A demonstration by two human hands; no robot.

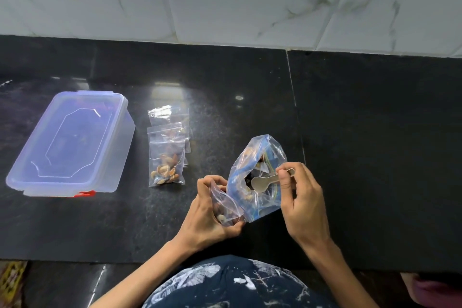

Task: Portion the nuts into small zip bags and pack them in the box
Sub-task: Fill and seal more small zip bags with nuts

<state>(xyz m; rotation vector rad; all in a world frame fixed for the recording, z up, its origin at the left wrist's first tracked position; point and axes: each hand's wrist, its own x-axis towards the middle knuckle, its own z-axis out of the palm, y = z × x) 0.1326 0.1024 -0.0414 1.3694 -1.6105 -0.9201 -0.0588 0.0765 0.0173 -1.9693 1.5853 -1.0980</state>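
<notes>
My left hand (207, 210) grips a small zip bag (226, 210) with some nuts in its bottom, its mouth held open. Right beside it stands the large blue-tinted bag of mixed nuts (258, 175), open at the top. My right hand (301, 197) pinches the handle of a small metal spoon (262, 182), whose bowl lies inside the large bag's mouth. Filled small zip bags (166, 157) lie stacked on the dark counter to the left. The clear plastic box (72, 142) sits at far left with its lid on.
The black stone counter (375, 157) runs to a white tiled wall (250, 2) at the back. A seam in the counter passes just right of the large bag. The counter's front edge lies close to my body.
</notes>
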